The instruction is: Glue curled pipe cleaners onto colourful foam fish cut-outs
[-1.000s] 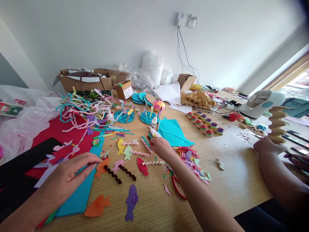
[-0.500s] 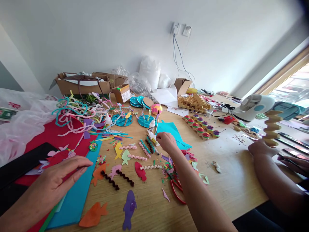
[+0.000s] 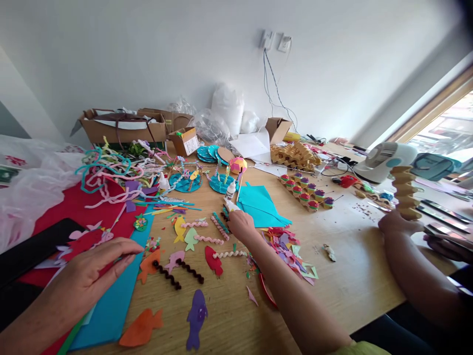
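Observation:
My left hand hovers at the left over a blue sheet, fingers stretched out with a gap under them. Beside it lies a red paper fish. My right hand reaches to mid-table, fingers curled down; the back of the hand hides what they pinch. Close by its fingers are a white glue bottle lying down and twisted pipe cleaners. Paper fish with curly pipe cleaners lie nearer: a yellow fish, a green fish and a red fish. Below are an orange fish and a purple fish.
Red-handled scissors lie partly under my right forearm, by paper scraps. A blue sheet stack and painted egg-carton cups stand behind. At right, another person's hand holds an egg-carton strip.
My right hand has moved left and slightly nearer, from beside the glue bottle to the twisted pipe cleaners, uncovering more scraps. My left hand stays in nearly the same place.

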`<state>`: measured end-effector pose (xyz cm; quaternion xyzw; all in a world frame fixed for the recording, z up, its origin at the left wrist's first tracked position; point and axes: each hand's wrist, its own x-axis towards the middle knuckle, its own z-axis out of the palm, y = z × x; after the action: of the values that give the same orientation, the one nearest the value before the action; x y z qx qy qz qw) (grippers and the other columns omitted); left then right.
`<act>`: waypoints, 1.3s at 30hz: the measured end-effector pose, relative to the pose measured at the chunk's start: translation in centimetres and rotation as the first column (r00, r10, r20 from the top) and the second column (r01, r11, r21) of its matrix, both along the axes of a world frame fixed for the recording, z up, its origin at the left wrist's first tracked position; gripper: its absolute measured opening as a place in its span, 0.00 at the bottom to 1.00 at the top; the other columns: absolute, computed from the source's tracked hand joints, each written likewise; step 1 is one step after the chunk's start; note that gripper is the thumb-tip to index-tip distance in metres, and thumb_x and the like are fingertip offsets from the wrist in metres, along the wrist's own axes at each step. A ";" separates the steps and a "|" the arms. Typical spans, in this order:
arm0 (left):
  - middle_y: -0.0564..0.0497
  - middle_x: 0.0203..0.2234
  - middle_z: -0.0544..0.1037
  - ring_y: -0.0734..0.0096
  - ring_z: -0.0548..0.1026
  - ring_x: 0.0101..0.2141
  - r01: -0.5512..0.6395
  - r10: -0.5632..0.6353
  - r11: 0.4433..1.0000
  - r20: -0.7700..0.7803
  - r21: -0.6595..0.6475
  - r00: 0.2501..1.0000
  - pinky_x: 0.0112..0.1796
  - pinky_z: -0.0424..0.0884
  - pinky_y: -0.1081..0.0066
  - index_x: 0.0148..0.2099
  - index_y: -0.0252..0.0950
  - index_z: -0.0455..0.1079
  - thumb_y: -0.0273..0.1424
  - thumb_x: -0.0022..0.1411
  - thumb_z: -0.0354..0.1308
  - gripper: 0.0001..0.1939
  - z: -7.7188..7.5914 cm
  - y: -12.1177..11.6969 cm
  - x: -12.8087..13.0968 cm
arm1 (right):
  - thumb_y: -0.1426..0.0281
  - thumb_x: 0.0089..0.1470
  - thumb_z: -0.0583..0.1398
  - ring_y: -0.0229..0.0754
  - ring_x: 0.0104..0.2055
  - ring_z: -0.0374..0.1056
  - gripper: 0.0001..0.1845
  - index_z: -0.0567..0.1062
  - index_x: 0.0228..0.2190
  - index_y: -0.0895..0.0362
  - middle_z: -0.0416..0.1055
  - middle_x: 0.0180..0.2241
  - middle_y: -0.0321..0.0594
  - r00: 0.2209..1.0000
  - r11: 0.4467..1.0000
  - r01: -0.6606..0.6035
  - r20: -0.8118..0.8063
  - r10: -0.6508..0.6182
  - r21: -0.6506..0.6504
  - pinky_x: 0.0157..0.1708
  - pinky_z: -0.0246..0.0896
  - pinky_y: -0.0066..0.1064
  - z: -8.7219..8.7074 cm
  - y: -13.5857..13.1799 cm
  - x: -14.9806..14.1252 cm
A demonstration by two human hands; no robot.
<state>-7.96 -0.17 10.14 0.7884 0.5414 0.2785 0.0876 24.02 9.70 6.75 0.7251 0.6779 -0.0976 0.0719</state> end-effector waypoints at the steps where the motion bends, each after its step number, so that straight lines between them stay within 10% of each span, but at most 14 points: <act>1: 0.57 0.37 0.79 0.70 0.77 0.36 0.044 -0.043 0.999 0.021 -0.018 0.999 0.38 0.71 0.78 0.39 0.47 0.74 0.48 0.61 0.47 0.18 0.2 -0.1 0.1 | 0.68 0.57 0.51 0.50 0.45 0.70 0.17 0.76 0.41 0.59 0.74 0.43 0.54 1.000 1.000 0.004 -0.003 -0.004 0.003 0.36 0.62 0.33 0.0 0.0 -0.1; 21: 0.52 0.32 0.80 0.67 0.78 0.32 0.079 -0.070 0.989 0.075 -0.129 0.995 0.35 0.73 0.75 0.35 0.41 0.75 0.46 0.56 0.50 0.18 2.5 -0.1 1.7 | 0.69 0.52 0.54 0.37 0.31 0.67 0.09 0.74 0.32 0.57 0.74 0.29 0.37 0.936 0.949 -0.010 -0.331 0.120 0.315 0.29 0.55 0.25 2.8 -1.7 2.9; 32: 0.52 0.33 0.76 0.71 0.75 0.33 0.019 0.124 0.966 0.526 -0.259 0.841 0.36 0.73 0.73 0.41 0.35 0.68 0.35 0.57 0.53 0.11 1.2 -0.7 1.7 | 0.71 0.50 0.57 0.37 0.32 0.69 0.11 0.76 0.37 0.55 0.75 0.33 0.38 0.589 0.964 -0.085 -0.768 0.252 0.251 0.33 0.63 0.27 2.4 -11.4 1.7; 39: 0.50 0.36 0.77 0.67 0.72 0.41 0.325 -0.331 0.934 0.017 0.151 0.943 0.45 0.69 0.68 0.43 0.37 0.72 0.23 0.62 0.45 0.16 -2.2 -4.6 5.3 | 0.74 0.56 0.55 0.39 0.35 0.70 0.12 0.77 0.38 0.53 0.75 0.33 0.40 0.729 0.920 -0.229 -0.570 0.378 0.318 0.34 0.61 0.26 -0.2 -16.8 0.7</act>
<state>-2.64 -4.76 7.93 0.8660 0.3784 0.3154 0.0863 24.76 -7.12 6.57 0.5337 0.7796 -0.2398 -0.2232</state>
